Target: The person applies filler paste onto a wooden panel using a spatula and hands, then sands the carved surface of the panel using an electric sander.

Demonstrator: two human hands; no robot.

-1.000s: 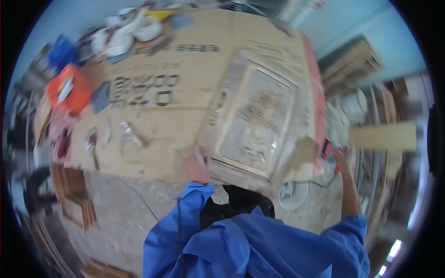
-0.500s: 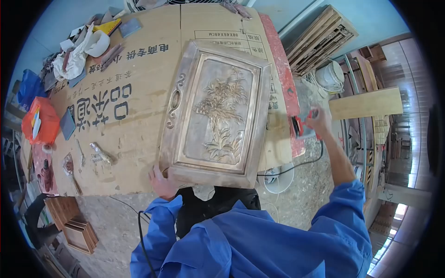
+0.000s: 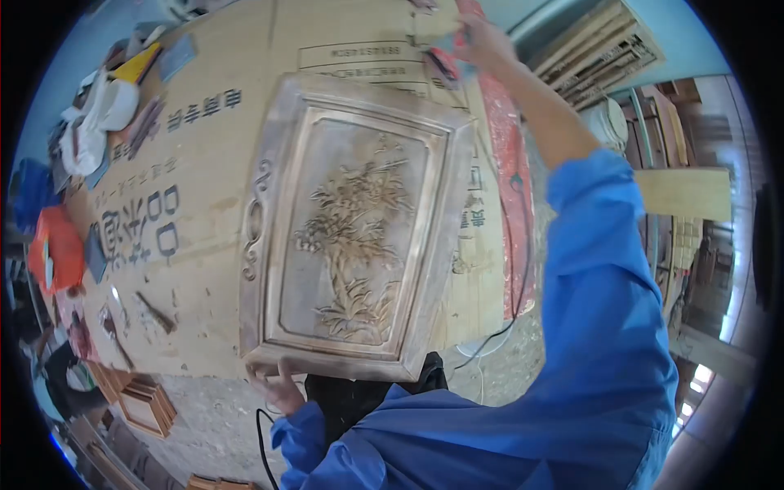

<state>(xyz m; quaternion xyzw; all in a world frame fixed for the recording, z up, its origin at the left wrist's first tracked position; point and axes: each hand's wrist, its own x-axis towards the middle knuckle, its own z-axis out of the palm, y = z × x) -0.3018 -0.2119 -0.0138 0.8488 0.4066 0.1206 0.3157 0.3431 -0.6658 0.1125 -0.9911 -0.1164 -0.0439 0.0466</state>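
Observation:
A carved wooden panel (image 3: 351,237) with a raised plant design lies at a slant on the cardboard-covered table (image 3: 216,310). At its lower left corner, my left hand (image 3: 282,390) grips the edge with thumb and fingers. My right hand (image 3: 487,45) is beyond the panel's upper right corner, closed on a red tool (image 3: 443,65). The tool is slightly blurred and sits over the cardboard, apart from the panel. A dark cable (image 3: 516,245) runs along the table's red right edge.
Cloths (image 3: 86,135), an orange bag (image 3: 55,249) and a blue bag (image 3: 31,192) lie at the left. Brushes (image 3: 155,313) rest near the front left. Carved frames (image 3: 600,53) lean at the upper right, near a white bucket (image 3: 608,122). Wooden frames (image 3: 145,408) stand on the floor.
My right hand has moved with the red tool from beside the table's right edge to the far side, past the panel's upper corner. My left hand stays at the panel's lower left corner. The view has shifted.

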